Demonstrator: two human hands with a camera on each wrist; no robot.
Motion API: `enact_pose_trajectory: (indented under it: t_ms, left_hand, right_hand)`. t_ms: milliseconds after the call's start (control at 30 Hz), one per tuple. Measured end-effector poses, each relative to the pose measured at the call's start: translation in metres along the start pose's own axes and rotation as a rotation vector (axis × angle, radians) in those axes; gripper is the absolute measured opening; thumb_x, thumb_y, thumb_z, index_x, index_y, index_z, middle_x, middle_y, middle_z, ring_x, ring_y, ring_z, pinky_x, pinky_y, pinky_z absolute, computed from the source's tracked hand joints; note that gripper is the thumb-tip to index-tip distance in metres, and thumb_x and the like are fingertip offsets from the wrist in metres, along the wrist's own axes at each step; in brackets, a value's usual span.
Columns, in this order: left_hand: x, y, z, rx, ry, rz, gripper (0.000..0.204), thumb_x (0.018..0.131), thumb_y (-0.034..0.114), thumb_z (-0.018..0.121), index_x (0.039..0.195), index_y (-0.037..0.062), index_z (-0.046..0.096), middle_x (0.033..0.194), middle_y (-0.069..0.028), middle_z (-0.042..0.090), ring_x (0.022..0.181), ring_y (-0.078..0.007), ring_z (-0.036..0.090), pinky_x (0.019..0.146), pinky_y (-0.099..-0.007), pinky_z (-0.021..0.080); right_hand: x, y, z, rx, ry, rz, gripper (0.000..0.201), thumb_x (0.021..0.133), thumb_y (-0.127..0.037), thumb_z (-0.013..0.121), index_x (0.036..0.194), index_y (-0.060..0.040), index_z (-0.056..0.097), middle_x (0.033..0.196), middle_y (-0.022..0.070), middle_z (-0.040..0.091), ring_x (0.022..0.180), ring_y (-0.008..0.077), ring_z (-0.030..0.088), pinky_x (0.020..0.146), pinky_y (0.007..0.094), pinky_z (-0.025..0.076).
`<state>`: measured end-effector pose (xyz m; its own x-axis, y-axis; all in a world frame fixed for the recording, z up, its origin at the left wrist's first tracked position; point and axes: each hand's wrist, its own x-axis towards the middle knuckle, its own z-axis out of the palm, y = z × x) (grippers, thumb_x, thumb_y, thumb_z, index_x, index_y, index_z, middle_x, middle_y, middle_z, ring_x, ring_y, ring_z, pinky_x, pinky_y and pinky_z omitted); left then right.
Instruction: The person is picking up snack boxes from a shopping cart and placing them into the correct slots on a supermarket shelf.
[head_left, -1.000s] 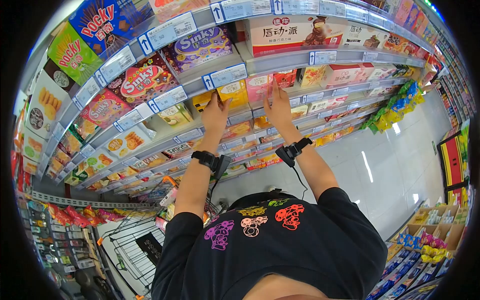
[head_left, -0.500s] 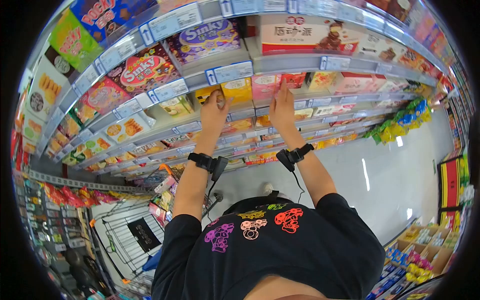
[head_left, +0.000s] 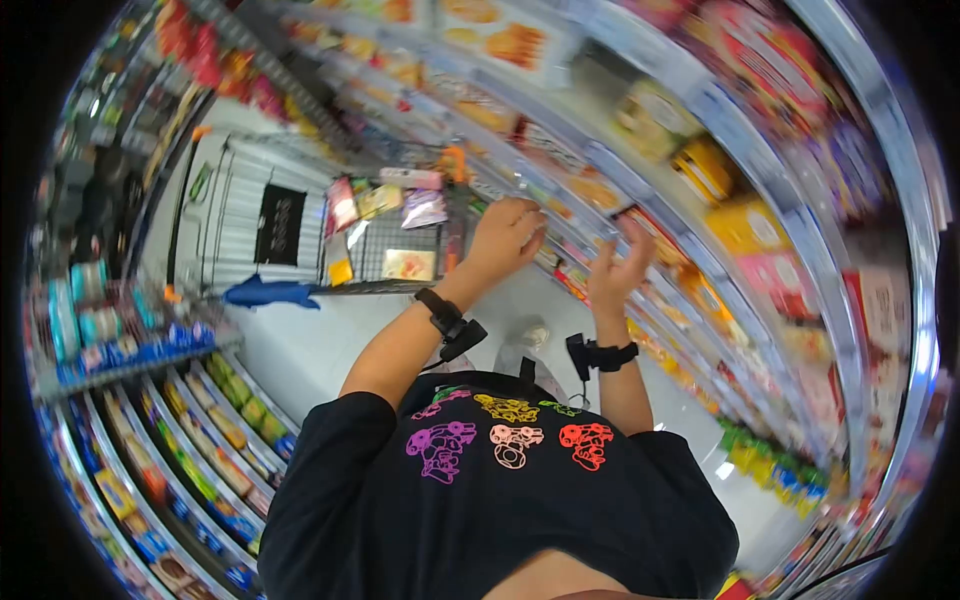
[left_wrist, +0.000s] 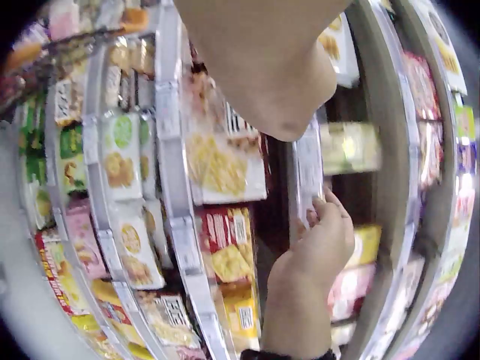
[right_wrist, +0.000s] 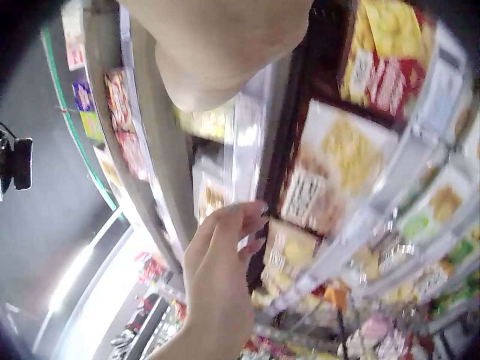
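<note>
Both hands are in the air between the snack shelves and the shopping cart, with nothing seen in them. My left hand (head_left: 508, 240) is bent at the wrist near the cart's front end, fingers loosely curled. Beside the lower shelves, my right hand (head_left: 620, 272) has its fingers spread and relaxed. In the left wrist view the right hand (left_wrist: 311, 244) overlaps a shelf edge; in the right wrist view the left hand (right_wrist: 223, 247) shows loosely bent fingers. A yellow box (head_left: 745, 226) and a pink box (head_left: 775, 280) stand on the shelf to the right.
The wire shopping cart (head_left: 375, 245) at left holds several snack packs, among them a flat pale box (head_left: 409, 265). A blue fish-shaped item (head_left: 270, 292) hangs at its side. Another product rack (head_left: 150, 440) stands at lower left. Yellow and green bags (head_left: 775, 470) hang at right.
Both hands have left the yellow and pink boxes on the shelf and drawn back. The view has swung left, bringing the cart nearer the middle and the shelves to the right.
</note>
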<state>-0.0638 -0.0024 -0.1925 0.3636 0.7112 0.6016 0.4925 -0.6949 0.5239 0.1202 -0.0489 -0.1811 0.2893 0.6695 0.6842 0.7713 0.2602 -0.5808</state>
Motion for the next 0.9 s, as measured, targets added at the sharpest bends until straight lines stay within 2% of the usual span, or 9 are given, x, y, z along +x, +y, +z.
enact_pose_trajectory:
  t_ms: [233, 333, 367, 500, 600, 667, 700, 767, 900]
  left_hand:
    - [-0.120, -0.215, -0.095, -0.014, 0.118, -0.858, 0.022, 0.080, 0.020, 0.056, 0.094, 0.0037, 0.060, 0.089, -0.0168, 0.060, 0.084, -0.0350, 0.057, 0.074, -0.0437, 0.045]
    - [-0.215, -0.324, -0.120, -0.125, -0.135, -1.389, 0.030, 0.080, 0.030, 0.055, 0.093, 0.0031, 0.060, 0.085, -0.0192, 0.061, 0.082, -0.0366, 0.058, 0.072, -0.0453, 0.046]
    - [-0.270, -0.364, -0.111, -0.144, -0.140, -1.356, 0.031, 0.080, 0.032, 0.055, 0.092, 0.0036, 0.060, 0.083, -0.0167, 0.061, 0.078, -0.0340, 0.059, 0.069, -0.0439, 0.046]
    - [-0.294, -0.374, -0.138, -0.711, 0.169, -2.000, 0.032, 0.077, 0.037, 0.056, 0.095, 0.0105, 0.058, 0.078, -0.0014, 0.055, 0.072, -0.0153, 0.055, 0.060, -0.0313, 0.040]
    - [-0.336, -0.400, -0.101, -0.739, 0.131, -2.116, 0.033, 0.081, 0.035, 0.050, 0.082, 0.0029, 0.058, 0.078, -0.0115, 0.060, 0.074, -0.0211, 0.058, 0.064, -0.0362, 0.045]
    - [-0.350, -0.401, -0.074, -0.522, -0.112, -1.989, 0.043, 0.081, 0.038, 0.049, 0.090, -0.0026, 0.059, 0.090, -0.0217, 0.060, 0.089, -0.0339, 0.056, 0.076, -0.0414, 0.044]
    - [-0.348, -0.401, -0.065, -0.493, -0.193, -1.978, 0.050, 0.081, 0.040, 0.048, 0.096, -0.0056, 0.058, 0.098, -0.0272, 0.060, 0.099, -0.0410, 0.054, 0.083, -0.0441, 0.042]
    - [-0.360, -0.400, -0.037, -0.446, -0.317, -1.909, 0.052, 0.081, 0.043, 0.048, 0.099, -0.0051, 0.058, 0.100, -0.0279, 0.059, 0.103, -0.0401, 0.053, 0.087, -0.0435, 0.042]
    - [-0.353, -0.390, -0.003, -0.250, -0.500, -1.883, 0.062, 0.080, 0.048, 0.049, 0.112, -0.0044, 0.050, 0.113, -0.0278, 0.054, 0.108, -0.0403, 0.051, 0.092, -0.0425, 0.041]
  right_hand:
    - [-0.047, -0.133, 0.202, 0.367, -0.834, -0.131, 0.025, 0.074, -0.004, 0.056, 0.099, -0.0064, 0.058, 0.092, 0.0126, 0.059, 0.089, 0.0278, 0.057, 0.077, 0.0362, 0.046]
    - [-0.109, -0.137, 0.311, 0.481, -1.220, 0.290, 0.024, 0.077, -0.010, 0.055, 0.100, -0.0059, 0.058, 0.091, 0.0154, 0.061, 0.086, 0.0278, 0.060, 0.073, 0.0357, 0.047]
    - [-0.134, -0.123, 0.340, 0.428, -1.322, 0.385, 0.023, 0.078, -0.010, 0.055, 0.100, -0.0045, 0.058, 0.091, 0.0143, 0.061, 0.083, 0.0264, 0.060, 0.071, 0.0347, 0.048]
    - [-0.218, -0.051, 0.415, -0.004, -1.644, 0.803, 0.025, 0.078, -0.014, 0.055, 0.099, -0.0013, 0.057, 0.092, 0.0121, 0.062, 0.075, 0.0234, 0.062, 0.065, 0.0322, 0.050]
    - [-0.286, 0.029, 0.441, -0.307, -1.667, 0.732, 0.034, 0.079, -0.025, 0.052, 0.099, 0.0008, 0.054, 0.091, 0.0114, 0.061, 0.068, 0.0262, 0.061, 0.061, 0.0366, 0.049]
    - [-0.265, 0.003, 0.440, -0.235, -1.345, 1.394, 0.037, 0.079, -0.031, 0.052, 0.101, -0.0005, 0.054, 0.093, 0.0109, 0.061, 0.072, 0.0279, 0.061, 0.064, 0.0398, 0.049]
    - [-0.257, 0.007, 0.436, -0.143, -1.439, 1.524, 0.043, 0.082, -0.037, 0.051, 0.111, -0.0044, 0.051, 0.109, 0.0114, 0.057, 0.092, 0.0287, 0.057, 0.075, 0.0443, 0.047]
    - [-0.251, 0.014, 0.413, -0.110, -1.659, 1.334, 0.049, 0.083, -0.041, 0.050, 0.118, -0.0074, 0.047, 0.119, 0.0096, 0.050, 0.105, 0.0266, 0.049, 0.082, 0.0444, 0.044]
    - [-0.260, 0.017, 0.412, -0.079, -1.600, 1.593, 0.058, 0.084, -0.049, 0.047, 0.127, -0.0119, 0.040, 0.131, 0.0064, 0.040, 0.118, 0.0235, 0.037, 0.090, 0.0449, 0.039]
